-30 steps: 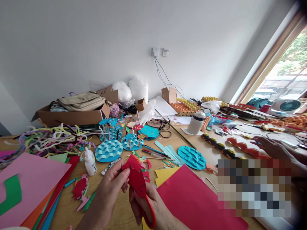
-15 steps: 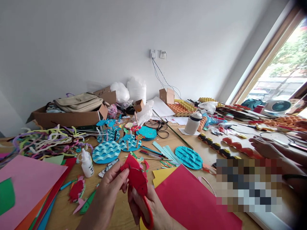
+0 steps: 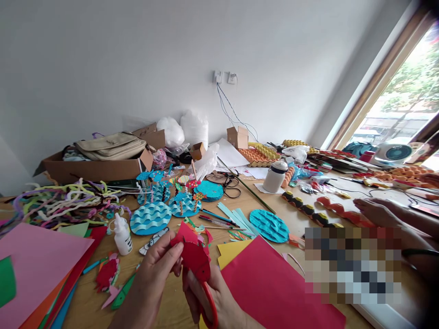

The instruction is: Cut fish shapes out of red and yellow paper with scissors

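Between the fingers and thumb of my left hand (image 3: 159, 265) is a piece of red paper (image 3: 194, 253), partly cut along a drawn fish-like outline with a small dot near its lower end. My right hand (image 3: 222, 292) is wrapped round the red handles of a pair of scissors (image 3: 211, 304); their blades are hidden behind the paper. Under and to the right of my right hand lies a large red sheet (image 3: 277, 288) over yellow paper (image 3: 233, 251). Red and green fish cutouts (image 3: 108, 272) lie left of my left wrist.
A white glue bottle (image 3: 122, 235) stands left of my hands. Blue wavy discs (image 3: 151, 218), pens (image 3: 216, 218) and pale blue strips (image 3: 236, 217) lie ahead. Pipe cleaners (image 3: 68, 201) and coloured sheets (image 3: 41, 256) fill the left. At right, another person's hands (image 3: 380, 212) are near painted egg-carton strips (image 3: 312, 209).
The red paper's upper edge now shows a wider notch, with a strip parting from the fish shape. Both hands stay almost in place; the view shifts slightly.
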Available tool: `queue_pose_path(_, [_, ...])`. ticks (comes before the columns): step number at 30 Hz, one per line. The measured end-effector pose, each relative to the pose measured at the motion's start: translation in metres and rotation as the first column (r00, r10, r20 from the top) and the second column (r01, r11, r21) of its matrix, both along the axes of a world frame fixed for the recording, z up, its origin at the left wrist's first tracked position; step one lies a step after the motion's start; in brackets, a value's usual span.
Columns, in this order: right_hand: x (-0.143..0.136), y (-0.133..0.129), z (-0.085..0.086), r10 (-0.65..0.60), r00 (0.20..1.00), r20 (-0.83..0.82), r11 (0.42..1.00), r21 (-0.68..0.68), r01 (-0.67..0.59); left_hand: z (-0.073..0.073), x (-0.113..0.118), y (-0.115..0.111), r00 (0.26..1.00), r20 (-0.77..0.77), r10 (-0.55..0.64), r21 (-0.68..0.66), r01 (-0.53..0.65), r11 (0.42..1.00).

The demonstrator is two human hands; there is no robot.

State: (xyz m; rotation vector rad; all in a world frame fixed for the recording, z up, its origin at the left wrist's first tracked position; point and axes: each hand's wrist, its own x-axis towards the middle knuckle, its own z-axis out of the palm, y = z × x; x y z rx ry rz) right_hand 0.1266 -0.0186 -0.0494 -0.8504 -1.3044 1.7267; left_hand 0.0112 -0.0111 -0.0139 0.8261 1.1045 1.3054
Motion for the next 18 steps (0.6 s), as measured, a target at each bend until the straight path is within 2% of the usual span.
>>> queue_pose_path(5, [-0.002,0.002,-0.006,-0.03,0.999,0.037,0.999,-0.034,0.031,-0.001,-0.001,0.002,0.999,-0.015,-0.034,0.043,0.034,0.998])
queue_pose_path(10, [-0.003,0.005,-0.012,-0.007,0.999,0.039,1.0,0.008,0.006,-0.002,-0.001,0.004,0.999,-0.039,-0.021,0.073,0.024,0.997])
queue_pose_path(18, [-0.002,0.004,-0.012,-0.006,1.0,0.015,1.0,0.028,0.005,-0.012,-0.004,0.005,0.997,-0.08,0.001,0.067,0.004,0.998])
